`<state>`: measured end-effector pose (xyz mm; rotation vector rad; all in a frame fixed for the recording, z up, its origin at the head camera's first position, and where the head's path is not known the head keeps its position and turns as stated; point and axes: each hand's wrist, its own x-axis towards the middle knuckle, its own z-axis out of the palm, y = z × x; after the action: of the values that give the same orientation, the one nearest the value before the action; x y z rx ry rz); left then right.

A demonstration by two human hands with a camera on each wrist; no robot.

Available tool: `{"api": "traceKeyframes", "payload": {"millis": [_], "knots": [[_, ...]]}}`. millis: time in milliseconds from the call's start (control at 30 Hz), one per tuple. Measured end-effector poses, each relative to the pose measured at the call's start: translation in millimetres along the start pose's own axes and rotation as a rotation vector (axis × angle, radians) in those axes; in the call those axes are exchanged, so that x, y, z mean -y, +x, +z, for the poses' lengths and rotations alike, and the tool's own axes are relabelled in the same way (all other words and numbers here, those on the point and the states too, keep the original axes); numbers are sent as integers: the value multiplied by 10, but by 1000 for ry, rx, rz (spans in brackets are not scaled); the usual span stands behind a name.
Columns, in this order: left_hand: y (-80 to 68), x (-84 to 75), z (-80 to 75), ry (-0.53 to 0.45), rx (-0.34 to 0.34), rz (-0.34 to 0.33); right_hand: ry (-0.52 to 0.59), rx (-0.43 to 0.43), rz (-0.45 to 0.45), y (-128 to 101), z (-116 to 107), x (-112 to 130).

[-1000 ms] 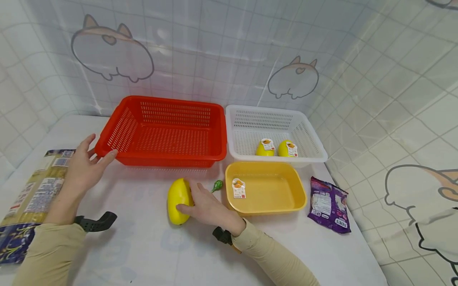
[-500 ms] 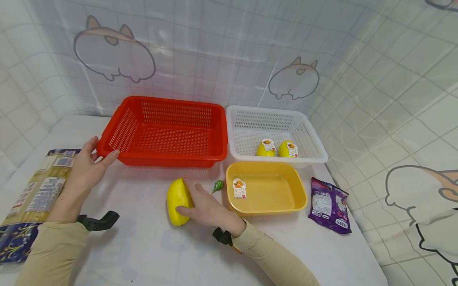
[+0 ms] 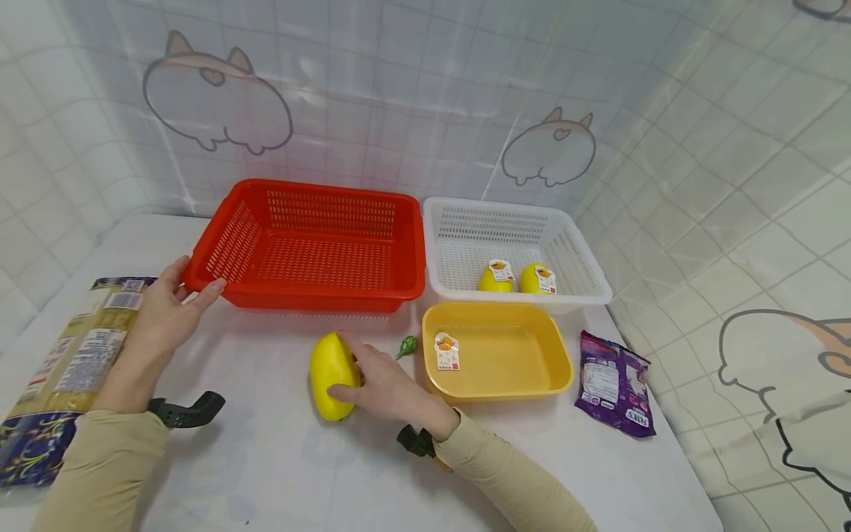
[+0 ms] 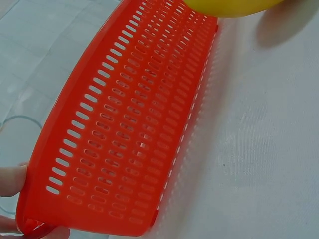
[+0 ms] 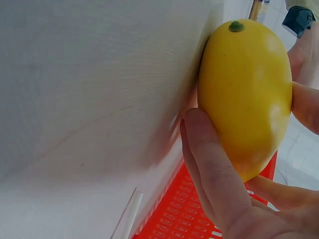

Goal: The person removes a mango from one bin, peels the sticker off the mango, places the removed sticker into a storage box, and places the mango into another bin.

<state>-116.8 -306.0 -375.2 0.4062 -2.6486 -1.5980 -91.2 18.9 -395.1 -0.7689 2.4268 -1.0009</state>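
A yellow mango [image 3: 329,377] [image 5: 246,94] lies on the white table in front of the red basket [image 3: 312,247] [image 4: 134,134]. My right hand [image 3: 352,369] grips the mango from its right side, with the fingers [image 5: 214,174] curled round it. My left hand [image 3: 191,282] holds the basket's near left corner between thumb and index finger; the fingertips [image 4: 11,180] show at that corner in the left wrist view. The basket holds nothing.
A white basket [image 3: 572,244] at the back right holds two labelled yellow fruits [image 3: 495,277]. In front of it sits a yellow tray [image 3: 525,384]. Beside the tray are a small green object [image 3: 406,345] and a purple packet [image 3: 614,384]. A noodle packet [image 3: 66,369] lies far left.
My left hand has moved slightly right and settled on the red basket's corner. My right hand stays on the mango, which has barely moved.
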Motion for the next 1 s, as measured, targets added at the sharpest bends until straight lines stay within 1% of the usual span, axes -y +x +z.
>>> {"api": "traceKeyframes", "payload": {"millis": [200,300,533,733,900,1000], "knots": [[-16,5,-6,21,-2,-7,26,7,12,0,-10,-6],[-18,9,-4,23,-3,1,34,4,3,0,-20,-2],[-22,-9,4,20,-7,4,83,-3,-62,13,-72,52],[-17,-1,16,35,-11,11,110,1,-136,20,-176,168],[-16,0,16,46,-14,5,98,9,-183,57,-272,283],[-21,0,18,42,-16,3,88,4,-188,85,-321,345]]}}
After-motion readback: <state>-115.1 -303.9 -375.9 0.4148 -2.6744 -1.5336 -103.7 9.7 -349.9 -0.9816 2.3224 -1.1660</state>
